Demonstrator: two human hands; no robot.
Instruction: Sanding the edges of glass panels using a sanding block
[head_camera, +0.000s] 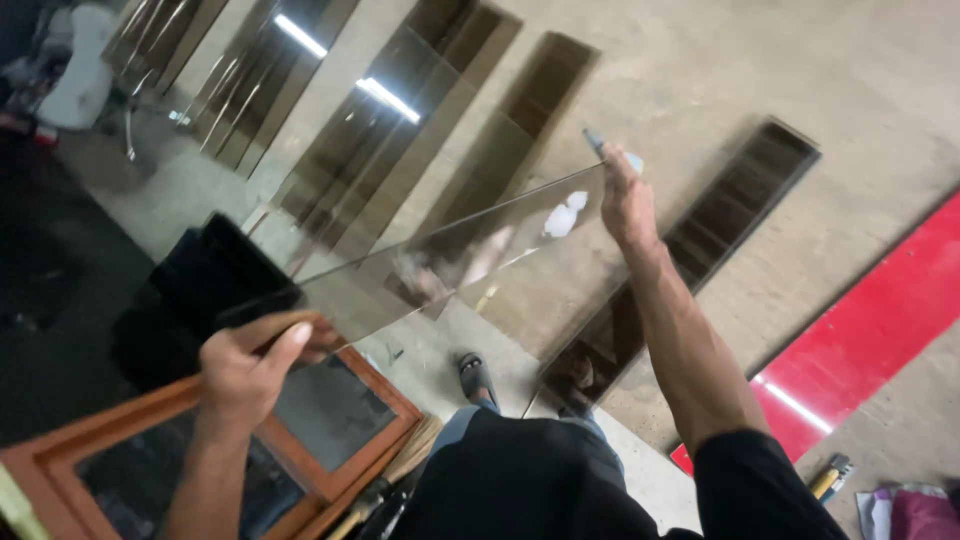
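Two hands on one clear glass pane, held in the air above the concrete floor, tilted, its far end higher than its near end. Left hand clenched around the lower near corner of the pane, thumb on top, fingers curled beneath. Right hand gripping the upper far edge, arm stretched out, fingers wrapped over the rim; something small and pale at the fingertips, too blurred to name. One wooden frame in orange-brown directly under the left hand, with at least two dark glazed panels set in it, lying flat. One dark bulky shape just behind the frame, too blurred to identify. Five or so long tinted glass strips on the floor: a cluster of three or four side by side at upper left, some overlapping so the count is uncertain, with ceiling lights mirrored in them, and one more lying apart under the right forearm. One red band across the floor at right. One shoe visible below the pane, beside the dark trousers. One yellow-handled tool near the bottom right corner.
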